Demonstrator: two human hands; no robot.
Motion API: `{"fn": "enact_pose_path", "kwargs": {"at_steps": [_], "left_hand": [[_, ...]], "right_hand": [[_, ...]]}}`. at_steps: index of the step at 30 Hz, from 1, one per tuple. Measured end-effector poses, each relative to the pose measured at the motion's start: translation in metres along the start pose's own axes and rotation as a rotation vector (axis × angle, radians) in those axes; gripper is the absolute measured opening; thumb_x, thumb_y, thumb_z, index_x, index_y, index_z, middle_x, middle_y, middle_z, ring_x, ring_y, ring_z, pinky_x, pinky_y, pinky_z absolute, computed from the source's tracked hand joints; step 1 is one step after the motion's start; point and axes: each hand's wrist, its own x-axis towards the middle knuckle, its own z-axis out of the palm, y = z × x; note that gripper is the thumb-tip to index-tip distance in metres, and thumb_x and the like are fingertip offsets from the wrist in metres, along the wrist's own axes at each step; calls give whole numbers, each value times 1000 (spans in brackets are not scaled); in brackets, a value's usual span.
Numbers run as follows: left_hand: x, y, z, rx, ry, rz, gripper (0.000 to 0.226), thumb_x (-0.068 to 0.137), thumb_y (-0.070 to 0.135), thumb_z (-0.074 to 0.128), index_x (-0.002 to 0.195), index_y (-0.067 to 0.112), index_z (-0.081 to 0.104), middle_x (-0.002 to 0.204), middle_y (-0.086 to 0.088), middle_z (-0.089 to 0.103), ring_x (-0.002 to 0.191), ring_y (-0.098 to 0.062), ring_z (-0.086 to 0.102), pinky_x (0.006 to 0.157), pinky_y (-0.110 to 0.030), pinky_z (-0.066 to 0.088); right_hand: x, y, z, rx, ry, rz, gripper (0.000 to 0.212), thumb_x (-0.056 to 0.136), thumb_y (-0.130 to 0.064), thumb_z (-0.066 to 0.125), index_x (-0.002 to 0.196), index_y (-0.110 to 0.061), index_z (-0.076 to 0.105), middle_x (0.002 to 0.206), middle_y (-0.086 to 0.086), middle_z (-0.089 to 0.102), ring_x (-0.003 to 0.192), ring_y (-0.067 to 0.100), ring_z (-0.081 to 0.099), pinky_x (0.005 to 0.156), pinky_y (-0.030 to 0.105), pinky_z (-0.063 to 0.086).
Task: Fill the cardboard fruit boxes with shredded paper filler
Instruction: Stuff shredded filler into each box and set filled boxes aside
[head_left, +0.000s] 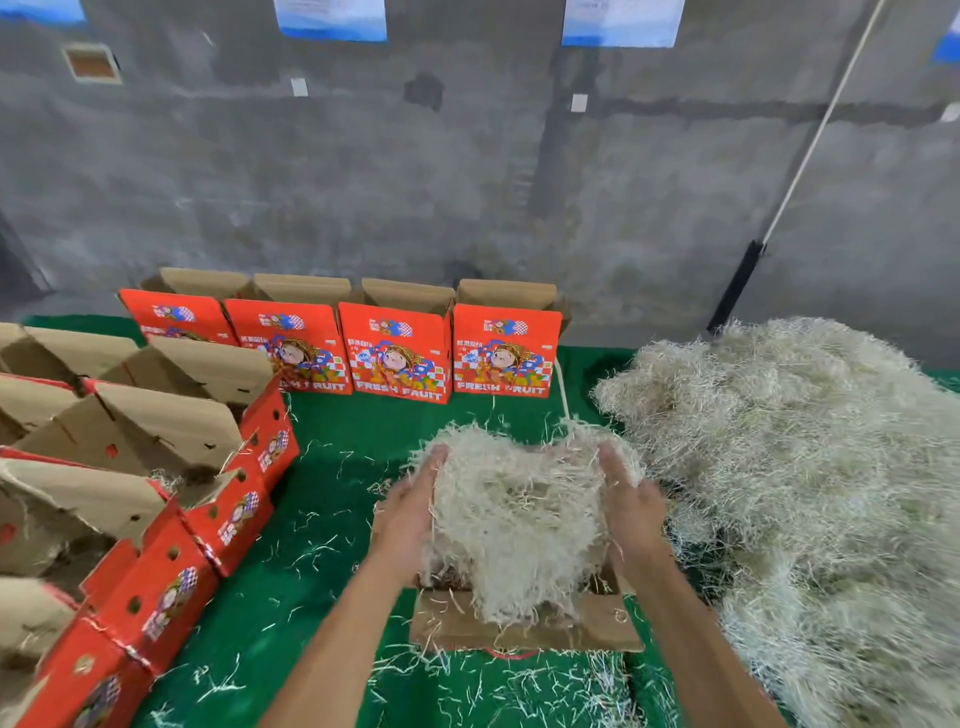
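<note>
While your left hand (410, 512) and right hand (626, 506) press flat, straight fingers against either side of a wad of shredded paper filler (517, 514), that wad hangs just above the open cardboard fruit box (524, 626) on the green cloth (322, 519). The big filler heap (810, 467) lies right of this box; a row of four red boxes (397, 351) stands beyond it.
</note>
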Motion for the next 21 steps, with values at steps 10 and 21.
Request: {"fn": "enact_pose_path", "kwargs": {"at_steps": [10, 21], "left_hand": [[-32, -43, 51, 327, -149, 274, 44, 83, 78, 51, 120, 53, 47, 123, 28, 55, 106, 6, 55, 92, -36, 47], [-24, -37, 57, -80, 84, 119, 66, 89, 37, 67, 141, 8, 39, 126, -3, 57, 101, -7, 60, 90, -22, 45]], "right_hand": [[-7, 48, 36, -349, 25, 40, 11, 100, -2, 48, 101, 3, 58, 88, 14, 64, 78, 26, 63, 66, 35, 59], [-33, 11, 28, -146, -16, 43, 80, 68, -88, 55, 88, -11, 64, 57, 6, 57, 46, 14, 53, 51, 34, 48]]}}
